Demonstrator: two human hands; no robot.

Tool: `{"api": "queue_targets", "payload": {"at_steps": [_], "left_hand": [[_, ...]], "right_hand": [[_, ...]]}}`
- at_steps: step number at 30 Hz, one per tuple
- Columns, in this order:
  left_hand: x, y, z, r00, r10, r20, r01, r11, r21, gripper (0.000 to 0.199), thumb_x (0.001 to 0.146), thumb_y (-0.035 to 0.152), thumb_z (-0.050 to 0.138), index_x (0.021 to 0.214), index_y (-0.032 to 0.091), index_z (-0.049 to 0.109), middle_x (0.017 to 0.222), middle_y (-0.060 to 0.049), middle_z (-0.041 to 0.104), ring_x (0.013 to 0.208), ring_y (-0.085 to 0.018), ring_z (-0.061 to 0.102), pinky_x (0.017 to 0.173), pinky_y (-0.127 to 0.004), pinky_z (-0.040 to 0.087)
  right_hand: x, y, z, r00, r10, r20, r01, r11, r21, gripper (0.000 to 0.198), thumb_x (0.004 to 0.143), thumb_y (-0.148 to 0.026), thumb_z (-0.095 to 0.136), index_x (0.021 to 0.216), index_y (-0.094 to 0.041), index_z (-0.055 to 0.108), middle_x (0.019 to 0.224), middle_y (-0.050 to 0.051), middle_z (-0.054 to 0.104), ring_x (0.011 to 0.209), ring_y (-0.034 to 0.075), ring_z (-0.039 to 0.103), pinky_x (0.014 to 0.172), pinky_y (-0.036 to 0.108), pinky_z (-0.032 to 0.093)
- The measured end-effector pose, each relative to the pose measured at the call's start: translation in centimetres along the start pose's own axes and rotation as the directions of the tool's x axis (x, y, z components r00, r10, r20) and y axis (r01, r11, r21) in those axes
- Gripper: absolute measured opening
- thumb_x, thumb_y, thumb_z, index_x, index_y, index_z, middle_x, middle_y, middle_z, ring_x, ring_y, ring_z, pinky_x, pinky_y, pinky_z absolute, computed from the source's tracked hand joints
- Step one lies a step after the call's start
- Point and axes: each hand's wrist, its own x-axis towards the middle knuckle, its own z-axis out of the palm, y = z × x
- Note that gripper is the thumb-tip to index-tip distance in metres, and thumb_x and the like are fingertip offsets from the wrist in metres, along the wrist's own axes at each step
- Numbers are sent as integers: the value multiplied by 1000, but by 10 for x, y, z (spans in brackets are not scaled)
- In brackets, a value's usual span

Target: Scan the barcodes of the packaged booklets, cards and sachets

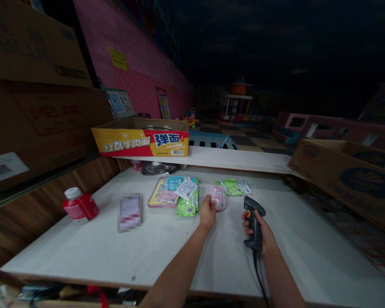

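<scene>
My left hand [208, 212] is closed on the edge of a small pink packet [218, 197], held up just above the white table [167, 252]. In my right hand [263, 229] is a black barcode scanner [254, 222], gripped by its handle, its head turned left towards the pink packet. A cord runs down from the scanner over the table's front edge. Left of my left hand lies a pile of packets: green packets [186, 206], a white packet [186, 189] on top, blue and pink ones beneath. Behind the pink packet lie further green packets [232, 187].
A red bottle with a white cap [80, 205] and a blurred-out flat item [130, 212] are on the table's left. A yellow-red noodle carton [141, 141] stands on the raised back shelf [231, 158]. Large brown cartons [48, 124] flank the left; an open carton [349, 171] is right.
</scene>
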Motion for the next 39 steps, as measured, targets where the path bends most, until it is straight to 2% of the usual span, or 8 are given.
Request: {"api": "queue_targets", "payload": {"at_steps": [3,8,13,18,22,29,34,39], "left_hand": [[-2,1,0,1000,23,13,-22,999,-40,13,85,22,45,94,18,55,83,-2,62,77,-16,57,72,-27,42],[-5,18,-9,998,53,25,-51,997,-61,16,86,28,46,91,18,57,80,-3,63,74,-17,58,68,-27,43],[14,48,-72,987,24,-158,-1,990,144,27,87,26,47,111,19,57,86,-4,68,77,-19,63,72,-29,46],[44,52,-150,928,-74,-366,268,814,515,31,85,19,47,114,19,58,92,-8,70,89,-25,64,75,-32,44],[48,47,-172,889,-152,-431,426,617,661,34,87,22,47,119,18,57,98,-13,70,95,-29,63,77,-36,43],[38,54,-165,898,-25,-438,397,470,788,34,86,25,51,117,14,58,112,-18,61,110,-34,51,88,-44,40],[40,62,-138,939,114,-324,211,555,805,37,86,25,54,121,18,55,124,-16,52,117,-33,44,95,-47,37],[37,64,-75,974,225,-31,-129,659,741,35,84,20,55,119,19,56,126,-13,51,119,-30,43,102,-45,34]], "right_hand": [[4,-1,-15,994,25,111,-47,978,202,28,75,-34,75,89,-16,60,75,2,64,54,6,54,37,11,42],[3,-1,-18,991,80,106,-107,953,282,21,82,-32,69,91,-16,58,77,3,61,54,7,53,37,13,44],[1,-1,-14,992,99,81,-120,940,320,17,85,-32,64,93,-18,57,76,1,57,52,7,52,35,14,44],[1,-1,-16,991,103,84,-125,939,322,22,81,-30,69,93,-17,57,75,1,57,52,6,52,36,13,44],[2,-1,-19,991,82,108,-113,940,321,26,77,-28,73,94,-17,56,75,0,57,53,6,52,38,13,44],[3,0,-22,989,57,136,-96,948,304,26,76,-28,74,93,-17,57,76,0,57,54,6,53,39,12,44],[4,-2,-19,989,40,146,-82,954,289,26,75,-31,75,91,-18,58,74,-2,56,53,5,51,40,11,43],[5,-3,-16,987,-1,158,-38,970,240,31,72,-35,77,89,-18,58,72,-2,55,52,5,50,40,11,41]]}}
